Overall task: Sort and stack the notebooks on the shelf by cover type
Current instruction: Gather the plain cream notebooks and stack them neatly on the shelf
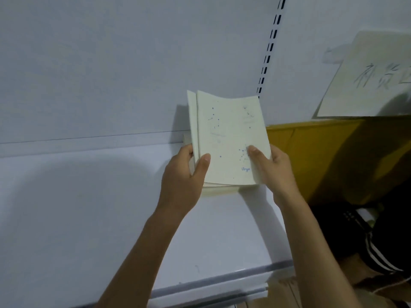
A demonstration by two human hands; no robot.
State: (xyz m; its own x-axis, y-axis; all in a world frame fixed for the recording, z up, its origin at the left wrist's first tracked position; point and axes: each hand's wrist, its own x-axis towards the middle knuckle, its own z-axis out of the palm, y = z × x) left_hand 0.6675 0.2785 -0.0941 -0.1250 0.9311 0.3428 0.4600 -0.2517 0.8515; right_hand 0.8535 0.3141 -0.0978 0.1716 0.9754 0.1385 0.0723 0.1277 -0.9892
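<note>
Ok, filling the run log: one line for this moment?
left hand grips cream notebooks | right hand grips same | stack on shelf beneath

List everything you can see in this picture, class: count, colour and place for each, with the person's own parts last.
held notebooks: at least two, cream with blue dots, upright above the shelf
stacked notebooks: count unclear, cream, flat on the shelf under the held ones
shelf: one, white, lower left and middle
back panel: one, white, behind the shelf
slotted strip: one, black slots, up the back panel
box: one, yellow, right of the notebooks
paper sign: one, white with dark handwriting, upper right
trouser leg: one, black with white stripes, lower right
left hand: grips the held notebooks' left edge
right hand: grips their right edge, thumb on the cover
</note>
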